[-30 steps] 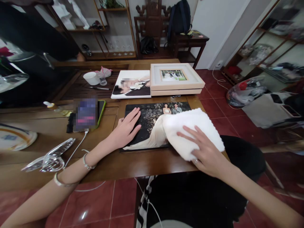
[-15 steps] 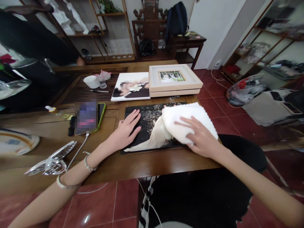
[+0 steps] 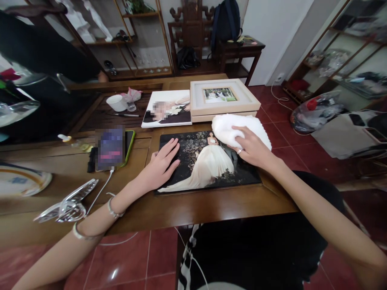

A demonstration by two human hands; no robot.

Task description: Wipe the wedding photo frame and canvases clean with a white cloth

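Observation:
A dark wedding photo panel [image 3: 208, 165] lies flat near the front edge of the wooden table, showing a figure in a wide white gown. My left hand [image 3: 163, 165] rests on its left side with fingers stretched out. In my right hand [image 3: 250, 147] is a fluffy white cloth [image 3: 232, 125], pressed over the panel's upper right corner and reaching past its edge. The cloth hides that corner. Behind the panel are a white-edged photo print [image 3: 166, 121] and a pale picture frame [image 3: 250, 96] stacked on another.
Left of the panel are a phone in a green case [image 3: 129, 149], a dropper bottle [image 3: 75, 143], a shiny silver ornament [image 3: 69, 205] and a plate [image 3: 24, 181]. A white cup [image 3: 116, 103] stands farther back. Someone in dark clothes [image 3: 45, 48] is at the far left.
My right hand has slid the white cloth up and away from me across the panel, uncovering the gown and the lower right part. My left hand has stayed in place.

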